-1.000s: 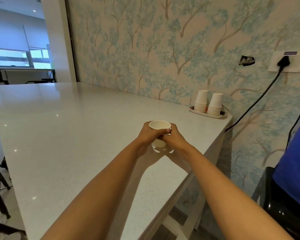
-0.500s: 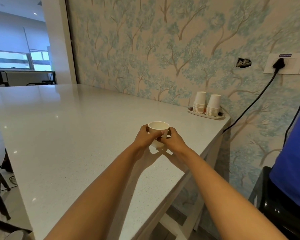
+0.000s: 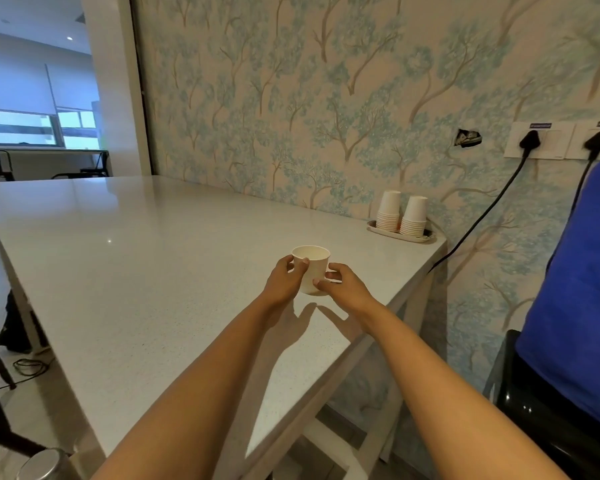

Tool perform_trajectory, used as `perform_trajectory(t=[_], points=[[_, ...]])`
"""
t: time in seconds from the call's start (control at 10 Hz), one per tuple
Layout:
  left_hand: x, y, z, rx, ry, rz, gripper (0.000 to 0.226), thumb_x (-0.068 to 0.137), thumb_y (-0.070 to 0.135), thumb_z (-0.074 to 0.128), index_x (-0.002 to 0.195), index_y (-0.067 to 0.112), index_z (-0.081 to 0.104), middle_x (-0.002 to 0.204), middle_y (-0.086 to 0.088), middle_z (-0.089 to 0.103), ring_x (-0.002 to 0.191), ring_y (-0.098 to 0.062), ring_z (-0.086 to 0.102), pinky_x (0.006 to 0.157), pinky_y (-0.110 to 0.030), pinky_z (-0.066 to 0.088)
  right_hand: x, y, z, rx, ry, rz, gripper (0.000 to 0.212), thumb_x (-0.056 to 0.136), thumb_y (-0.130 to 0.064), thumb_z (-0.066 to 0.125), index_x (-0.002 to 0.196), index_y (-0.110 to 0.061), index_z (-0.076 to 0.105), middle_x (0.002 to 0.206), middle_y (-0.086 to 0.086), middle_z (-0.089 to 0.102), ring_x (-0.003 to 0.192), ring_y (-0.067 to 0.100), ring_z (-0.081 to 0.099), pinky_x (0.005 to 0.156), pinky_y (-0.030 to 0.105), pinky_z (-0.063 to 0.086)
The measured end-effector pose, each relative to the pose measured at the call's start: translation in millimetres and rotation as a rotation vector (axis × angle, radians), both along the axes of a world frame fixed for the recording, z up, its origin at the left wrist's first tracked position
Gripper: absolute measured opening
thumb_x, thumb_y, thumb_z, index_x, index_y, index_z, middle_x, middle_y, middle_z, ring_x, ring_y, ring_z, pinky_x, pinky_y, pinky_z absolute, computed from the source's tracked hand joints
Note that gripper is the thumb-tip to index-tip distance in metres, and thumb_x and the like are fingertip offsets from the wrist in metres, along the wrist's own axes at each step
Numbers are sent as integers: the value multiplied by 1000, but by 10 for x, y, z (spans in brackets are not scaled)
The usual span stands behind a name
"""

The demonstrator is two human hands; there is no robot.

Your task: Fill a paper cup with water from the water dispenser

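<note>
A small white paper cup (image 3: 313,268) is held upright just above the pale stone table (image 3: 136,271), near its right edge. My left hand (image 3: 284,284) grips the cup's left side with the thumb near the rim. My right hand (image 3: 342,287) holds its lower right side. The cup's inside looks empty. A blue shape (image 3: 575,296) with a black base at the far right may be the water dispenser; I cannot tell for sure.
Two stacks of upturned paper cups (image 3: 400,214) stand on a small tray (image 3: 426,238) at the table's far right corner by the wallpapered wall. Two black plugs and cables (image 3: 492,206) hang from wall sockets. A metal container (image 3: 44,464) shows at bottom left.
Both hands have lifted the cup slightly and shifted their grip; my view has swung a little to the right, showing a second socket.
</note>
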State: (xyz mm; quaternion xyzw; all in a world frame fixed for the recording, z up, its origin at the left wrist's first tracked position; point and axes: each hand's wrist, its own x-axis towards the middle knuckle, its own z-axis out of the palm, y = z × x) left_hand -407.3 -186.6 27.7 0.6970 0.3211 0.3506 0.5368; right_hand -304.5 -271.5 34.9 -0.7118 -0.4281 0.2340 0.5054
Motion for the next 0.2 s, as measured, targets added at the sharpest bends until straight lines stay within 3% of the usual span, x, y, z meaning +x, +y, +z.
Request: perform_trajectory(t=[0.1,0.2], points=[[13,-105,12,-2,-10,-21,54,97,40,33,143,11,29,148,-11,38,130,-27,41,97,-32,36,-23,-148,23,7,10,14,59,89,-25,58,140,-14,31,143,9,43,126,25,46,103,37,39],[6,-272,19,-41,1,-39,58,97,45,27,144,12,25,149,-11,34,133,-29,37,107,-39,33,-17,-366,38,87,11,-46,58,89,-30,57,140,-18,32,142,5,44,126,22,46,104,38,41]])
